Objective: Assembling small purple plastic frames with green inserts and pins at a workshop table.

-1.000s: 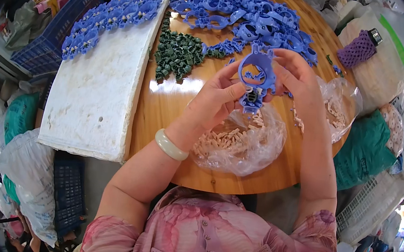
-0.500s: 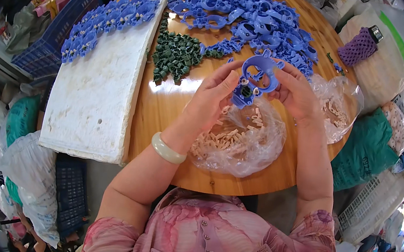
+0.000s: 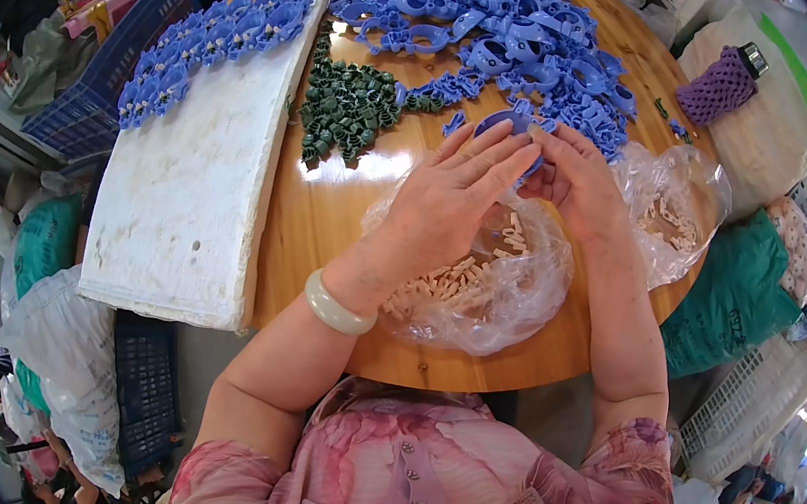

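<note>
From where I stand, 1 blue part (image 3: 506,121) is up between the 2 hands, above the table (image 3: 320,272). The left hand (image 3: 461,194) lies across it, fingers together; the right hand (image 3: 574,177) pinches its near side. They cover too much to tell whether it's complete. Rows of blue pieces (image 3: 219,33) on the white board (image 3: 181,215) look done; the larger blue heap (image 3: 525,45) and green pieces (image 3: 346,104) suggest plenty remains.

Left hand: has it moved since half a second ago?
Yes: the left hand has shifted rightward, farther from the dark green pile, now covering most of the blue part.
</note>
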{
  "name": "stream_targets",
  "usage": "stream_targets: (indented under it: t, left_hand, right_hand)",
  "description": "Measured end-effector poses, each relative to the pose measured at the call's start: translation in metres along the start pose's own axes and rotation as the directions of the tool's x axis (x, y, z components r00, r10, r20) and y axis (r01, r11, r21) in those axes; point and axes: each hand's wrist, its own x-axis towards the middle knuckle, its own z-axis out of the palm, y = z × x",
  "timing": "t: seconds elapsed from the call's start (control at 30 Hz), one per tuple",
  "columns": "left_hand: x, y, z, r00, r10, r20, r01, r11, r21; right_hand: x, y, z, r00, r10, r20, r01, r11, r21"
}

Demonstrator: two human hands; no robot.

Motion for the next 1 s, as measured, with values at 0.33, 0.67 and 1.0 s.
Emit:
stream_targets:
  t: [0.33,0.67,1.0]
  left_hand:
    - [0.0,0.003,0.003,1.0,0.015,-0.001,-0.015,1.0,0.001]
    - [-0.006,0.01,0.0,0.963,-0.243,0.114,0.268,0.905,-0.331]
    - [-0.008,0.006,0.009,0.742,-0.602,0.297,0.25,-0.162,-0.954]
  right_hand:
    - [0.0,0.0,-0.003,0.992,0.112,0.057,-0.115,0.992,0.054]
    - [-0.003,0.0,-0.005,0.993,0.099,0.062,-0.092,0.991,-0.098]
    - [-0.006,-0.005,0.002,0.999,0.03,-0.015,-0.034,0.866,-0.498]
